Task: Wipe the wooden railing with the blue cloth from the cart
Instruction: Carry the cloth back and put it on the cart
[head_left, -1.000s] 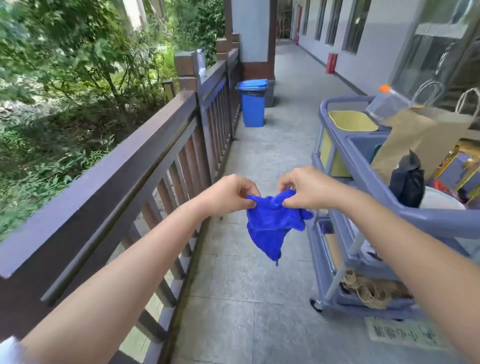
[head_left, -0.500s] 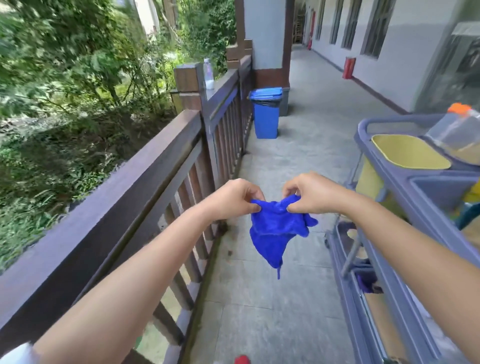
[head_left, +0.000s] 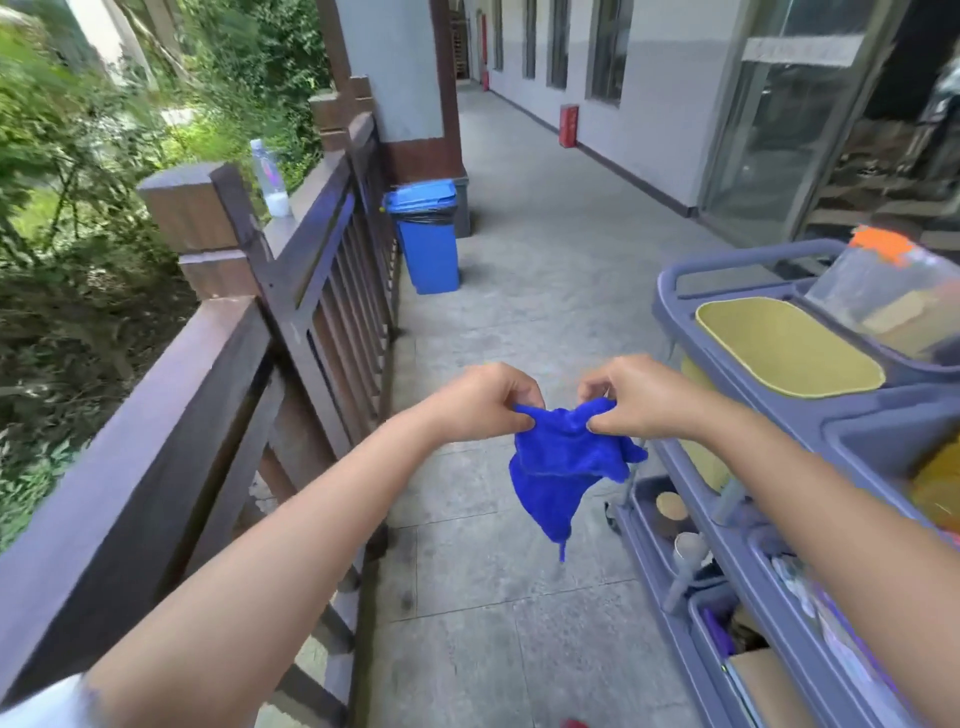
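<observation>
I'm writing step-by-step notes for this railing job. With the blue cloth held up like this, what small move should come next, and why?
Probably carry the blue cloth left and lay it on the wooden railing. The left hand and right hand pinch its top edge in mid-air over the floor, and it touches no rail yet.

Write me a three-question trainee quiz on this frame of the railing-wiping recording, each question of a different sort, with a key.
1. True or false: the blue cloth is already pressed flat on the wooden railing.
2. Which hands pinch the cloth? A) only the left hand B) only the right hand C) both hands
3. Fill in: a clear plastic ______ stands on the railing's top, just beyond the post.

Key: 1 false, the cloth hangs in the air above the floor, between railing and cart. 2 C, each hand grips the top edge. 3 bottle.
</observation>
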